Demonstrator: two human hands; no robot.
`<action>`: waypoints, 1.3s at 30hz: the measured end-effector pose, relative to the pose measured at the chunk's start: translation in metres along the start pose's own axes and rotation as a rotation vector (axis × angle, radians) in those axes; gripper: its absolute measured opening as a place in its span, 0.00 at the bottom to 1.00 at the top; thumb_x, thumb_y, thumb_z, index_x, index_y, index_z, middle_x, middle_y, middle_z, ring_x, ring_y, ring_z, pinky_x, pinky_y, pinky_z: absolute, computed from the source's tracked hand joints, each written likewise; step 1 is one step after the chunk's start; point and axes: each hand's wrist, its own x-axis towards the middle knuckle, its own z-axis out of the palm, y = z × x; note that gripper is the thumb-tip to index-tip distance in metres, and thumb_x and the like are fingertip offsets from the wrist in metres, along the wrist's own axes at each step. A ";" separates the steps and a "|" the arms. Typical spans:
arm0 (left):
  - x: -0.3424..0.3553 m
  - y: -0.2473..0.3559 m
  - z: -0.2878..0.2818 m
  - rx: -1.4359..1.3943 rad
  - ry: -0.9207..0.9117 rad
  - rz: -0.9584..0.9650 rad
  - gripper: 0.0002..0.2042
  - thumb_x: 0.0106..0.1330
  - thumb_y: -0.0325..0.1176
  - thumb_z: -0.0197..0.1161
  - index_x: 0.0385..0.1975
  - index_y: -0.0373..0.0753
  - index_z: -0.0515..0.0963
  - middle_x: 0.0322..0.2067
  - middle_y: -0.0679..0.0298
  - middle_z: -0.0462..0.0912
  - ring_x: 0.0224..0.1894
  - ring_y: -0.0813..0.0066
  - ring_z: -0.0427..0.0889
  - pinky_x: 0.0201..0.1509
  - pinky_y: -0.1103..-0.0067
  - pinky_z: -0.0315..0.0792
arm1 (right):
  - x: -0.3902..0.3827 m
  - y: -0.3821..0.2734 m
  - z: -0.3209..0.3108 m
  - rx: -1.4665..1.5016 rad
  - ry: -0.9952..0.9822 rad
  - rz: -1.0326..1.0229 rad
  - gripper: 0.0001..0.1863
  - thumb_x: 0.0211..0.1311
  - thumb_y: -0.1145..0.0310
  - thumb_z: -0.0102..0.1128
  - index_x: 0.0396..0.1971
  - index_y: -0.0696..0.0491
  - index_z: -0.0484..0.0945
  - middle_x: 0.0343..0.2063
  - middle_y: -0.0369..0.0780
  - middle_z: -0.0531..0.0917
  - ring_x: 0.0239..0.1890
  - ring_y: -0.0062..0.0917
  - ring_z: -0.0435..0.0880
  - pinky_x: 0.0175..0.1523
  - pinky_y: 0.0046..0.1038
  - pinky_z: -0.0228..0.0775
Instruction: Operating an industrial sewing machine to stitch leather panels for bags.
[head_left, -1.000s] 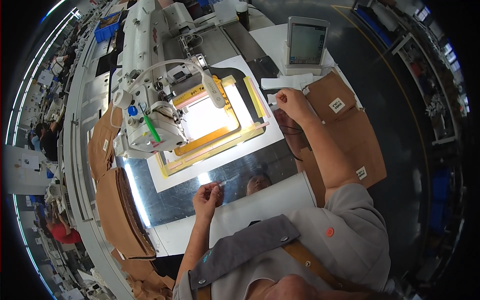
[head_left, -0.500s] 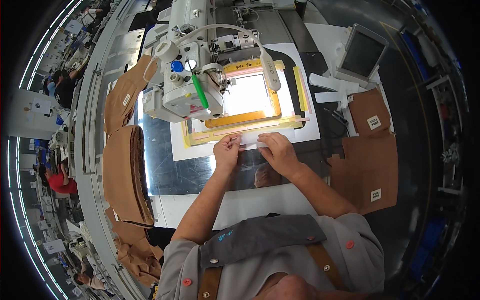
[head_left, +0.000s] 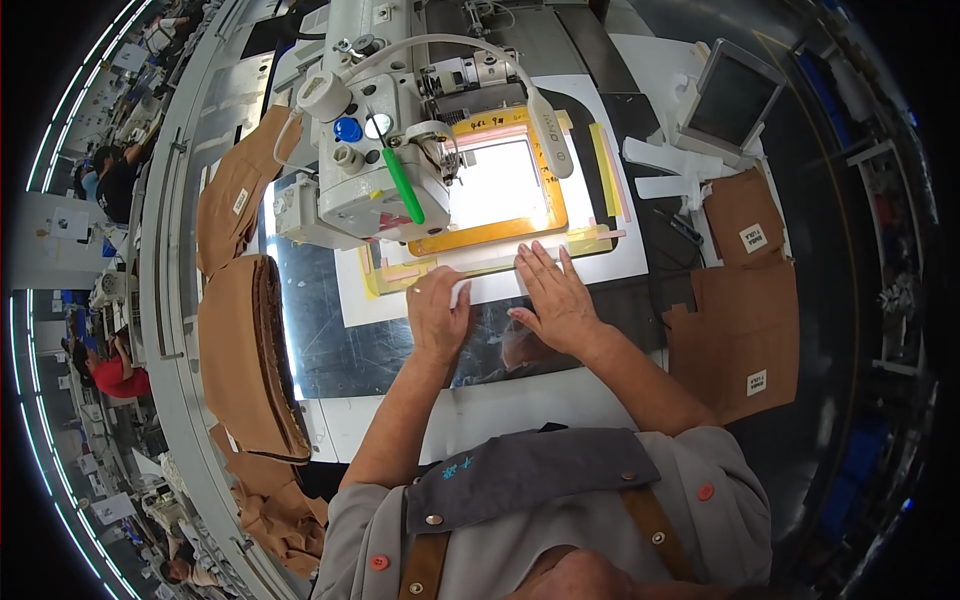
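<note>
My right hand [head_left: 560,302] lies flat, fingers spread, on the near edge of a template [head_left: 400,274] edged with yellow and pink tape. My left hand [head_left: 437,315] is closed beside it, fingertips at the same edge. A pale sliver shows by its thumb, but what the fingers hold is hidden. Under the template lies a white sheet [head_left: 364,310]. An orange-yellow frame [head_left: 480,240] rests on the template around a brightly lit white area [head_left: 492,190], just beyond my hands. The sewing machine head [head_left: 385,195] stands over the frame's left side.
A stack of brown padded pieces [head_left: 243,350] sits at the left, with flat brown panels [head_left: 735,340] at the right. A screen [head_left: 730,100] stands at the far right. A green-handled tool [head_left: 402,185] hangs on the machine; a white lamp arm [head_left: 548,135] reaches over the frame.
Both hands were pinching a pale strip between them at the template's near edge. Now my right hand has opened flat onto that edge, and my left has shifted left and slightly nearer.
</note>
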 end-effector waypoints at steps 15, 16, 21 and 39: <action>0.022 0.008 0.009 0.293 -0.408 -0.040 0.47 0.67 0.69 0.52 0.73 0.32 0.60 0.74 0.48 0.61 0.76 0.53 0.59 0.78 0.49 0.44 | 0.033 0.020 -0.017 -0.073 -0.124 0.056 0.44 0.69 0.39 0.54 0.71 0.58 0.62 0.69 0.46 0.68 0.77 0.36 0.56 0.80 0.56 0.32; 0.024 0.007 0.010 0.291 -0.410 -0.039 0.47 0.67 0.69 0.52 0.73 0.32 0.60 0.74 0.48 0.61 0.76 0.53 0.59 0.78 0.49 0.44 | 0.035 0.021 -0.016 -0.085 -0.094 0.042 0.44 0.69 0.38 0.54 0.72 0.58 0.62 0.70 0.46 0.67 0.78 0.36 0.55 0.80 0.57 0.31; 0.030 0.010 0.007 0.287 -0.362 -0.034 0.46 0.69 0.69 0.47 0.74 0.34 0.59 0.75 0.48 0.58 0.77 0.51 0.56 0.77 0.49 0.43 | 0.040 0.026 -0.011 -0.103 0.002 0.012 0.44 0.69 0.38 0.53 0.72 0.58 0.62 0.74 0.47 0.63 0.79 0.37 0.53 0.80 0.58 0.29; 0.032 0.012 0.007 0.331 -0.392 -0.130 0.48 0.66 0.70 0.50 0.74 0.34 0.58 0.77 0.53 0.56 0.78 0.55 0.54 0.77 0.46 0.41 | 0.044 0.016 -0.022 -0.124 -0.170 0.143 0.48 0.70 0.34 0.48 0.73 0.61 0.59 0.76 0.48 0.58 0.80 0.36 0.51 0.80 0.56 0.26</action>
